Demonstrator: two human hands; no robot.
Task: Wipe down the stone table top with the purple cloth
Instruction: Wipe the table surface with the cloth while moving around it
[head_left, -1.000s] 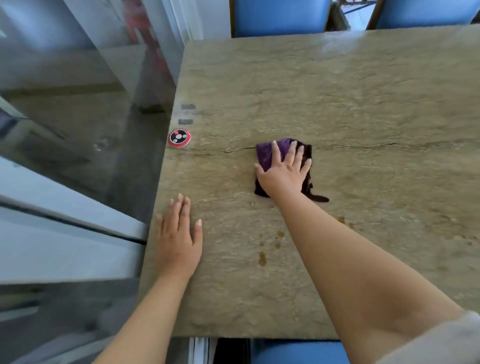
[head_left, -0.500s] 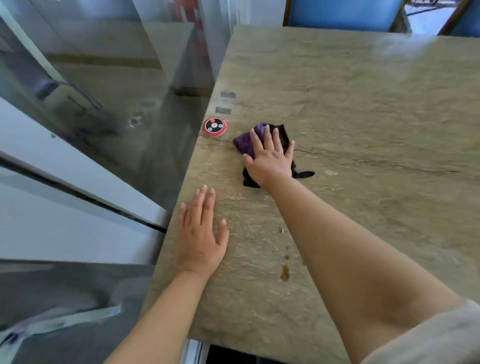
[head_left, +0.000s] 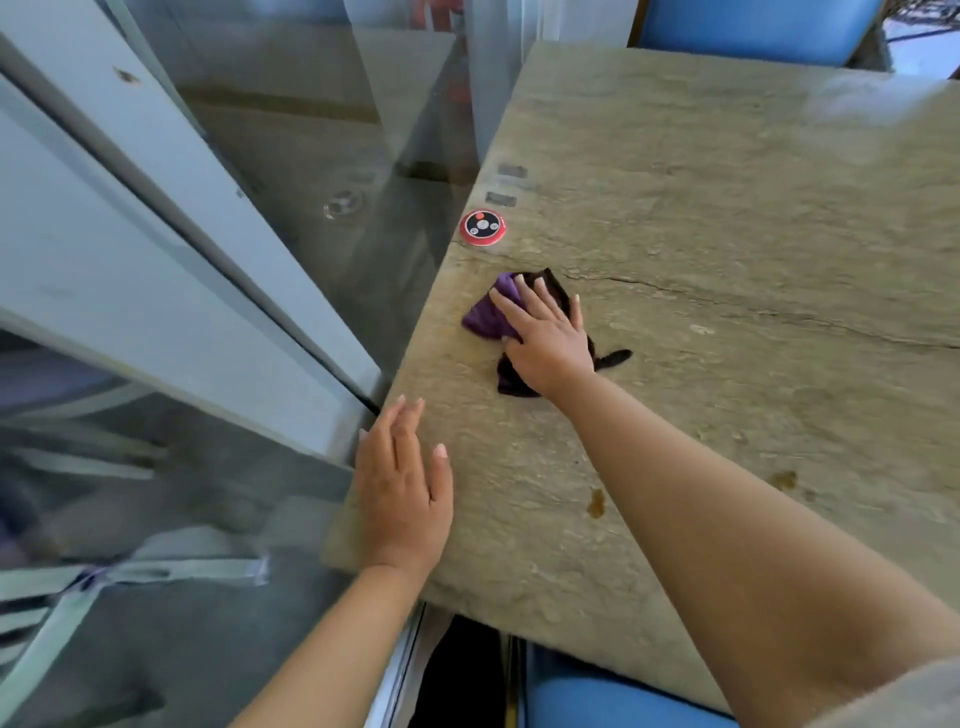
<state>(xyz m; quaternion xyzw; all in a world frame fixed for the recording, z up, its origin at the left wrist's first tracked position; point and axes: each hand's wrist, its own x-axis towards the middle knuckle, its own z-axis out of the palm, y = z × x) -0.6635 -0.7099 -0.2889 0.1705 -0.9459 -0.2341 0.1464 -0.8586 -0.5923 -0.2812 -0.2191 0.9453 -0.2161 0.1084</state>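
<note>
right hand (head_left: 545, 343) flat on the cloth (head_left: 488, 319) near the surface's (head_left: 727, 234) left edge, round button (head_left: 482, 227) just behind it, left hand (head_left: 402, 488) nearer, chair (head_left: 753, 23) at far side

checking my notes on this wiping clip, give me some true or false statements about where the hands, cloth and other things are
1. The right hand presses flat on the purple cloth. True.
2. The left hand holds a second cloth. False: it rests empty on the stone table top, near the edge.
3. The round red and black button lies under the cloth. False: it sits apart, beyond it.
4. Brown spots mark the stone near the right forearm. True.
</note>
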